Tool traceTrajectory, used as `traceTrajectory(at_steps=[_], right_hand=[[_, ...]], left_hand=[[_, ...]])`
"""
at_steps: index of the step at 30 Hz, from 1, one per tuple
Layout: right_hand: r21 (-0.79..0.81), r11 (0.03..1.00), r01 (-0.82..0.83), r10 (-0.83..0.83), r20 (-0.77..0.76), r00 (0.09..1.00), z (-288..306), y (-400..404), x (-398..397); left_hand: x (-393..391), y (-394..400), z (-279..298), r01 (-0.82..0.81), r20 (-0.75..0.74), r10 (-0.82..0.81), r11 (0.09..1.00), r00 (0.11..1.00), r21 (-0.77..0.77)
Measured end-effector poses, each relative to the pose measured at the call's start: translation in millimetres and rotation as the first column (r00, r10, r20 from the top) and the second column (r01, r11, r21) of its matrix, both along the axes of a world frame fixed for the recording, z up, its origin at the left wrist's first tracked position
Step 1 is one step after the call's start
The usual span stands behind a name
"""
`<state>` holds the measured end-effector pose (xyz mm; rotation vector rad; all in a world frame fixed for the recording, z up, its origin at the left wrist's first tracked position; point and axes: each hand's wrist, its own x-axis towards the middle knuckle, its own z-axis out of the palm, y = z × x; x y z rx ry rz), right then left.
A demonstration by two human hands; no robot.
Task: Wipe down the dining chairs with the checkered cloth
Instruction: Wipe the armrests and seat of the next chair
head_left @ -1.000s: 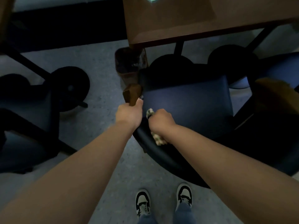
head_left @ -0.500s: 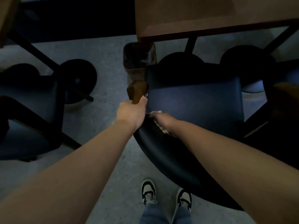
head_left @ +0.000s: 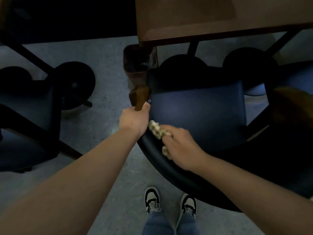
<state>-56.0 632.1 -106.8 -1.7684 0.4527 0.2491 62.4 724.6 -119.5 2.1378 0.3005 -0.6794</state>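
- The floor (head_left: pixel 101 53) is grey and speckled, and everything here sits in dim light.
- The table (head_left: pixel 211 19) stands at the far side of the chair you are working on, its wooden top reaching over the chair's front.
- The chair (head_left: pixel 198 114) has a dark blue seat and a black curved backrest (head_left: pixel 169 168), and the backrest is the part nearest you.
- A second chair (head_left: pixel 25 106) stands well apart on the left of that chair, and it looks untouched as far as you can judge.
- A small bin (head_left: pixel 135 65) sits just beyond the chair's far left corner, beside the table leg.
- Your left hand (head_left: pixel 133 121) curls round the wooden armrest end (head_left: pixel 138 97) at the chair's left side and steadies the chair.
- Your right hand (head_left: pixel 181 150) grips the bunched checkered cloth (head_left: pixel 157 129), fingers closed over it, pressing it on the top edge of the backrest just beside your left hand.
- The cloth pokes out past your knuckles at the front and under your palm at the near side; its edges are blurred.
- You appear to be mid-wipe on the backrest rim of this one chair, so the task looks far from done.
- Next, sweep the cloth along the rim toward the chair's right side, keeping firm pressure and the left hold steady so the chair does not swing.
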Motion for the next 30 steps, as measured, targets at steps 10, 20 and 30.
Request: traceTrajectory(at_steps=[10,20,30], right_hand=[[-0.105,0.992,0.077,-0.096,-0.196,0.976,-32.0,-35.1,31.5],[-0.275,0.938,-0.209,0.07,-0.44,0.895,-46.1,-27.0,25.2],[-0.401,0.907,-0.128,0.068,-0.162,0.985,40.9,-5.5,-17.4]], left_hand=[[0.0,-1.4,3.6,-0.002,-0.028,0.003,1.0,1.0,0.016],[-3.3,-2.9,8.9,-0.004,-0.049,0.005,1.0,0.999,0.026],[-5.4,-5.9,12.3,0.007,0.082,-0.018,0.991,0.997,0.136]])
